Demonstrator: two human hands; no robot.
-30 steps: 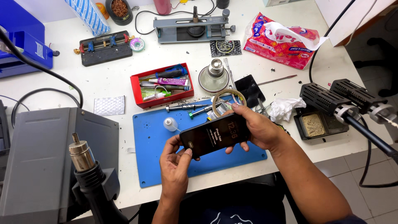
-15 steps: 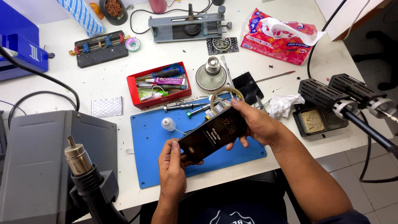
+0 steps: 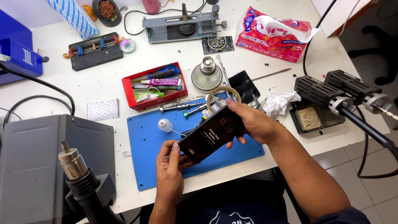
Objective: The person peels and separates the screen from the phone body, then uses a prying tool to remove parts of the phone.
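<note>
bare forearms, dark printed shirt, no gloves

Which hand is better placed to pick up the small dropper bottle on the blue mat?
Probably left. The left hand holds the phone at its lower end, just below the bottle; the right hand grips the far end.

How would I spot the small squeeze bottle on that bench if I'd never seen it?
Find the blue mat at the white table's front edge. Near its upper left corner, below the red tray, lies the small clear bottle. Unlike the dark metal tools nearby, it is pale with a thin needle tip.
</note>
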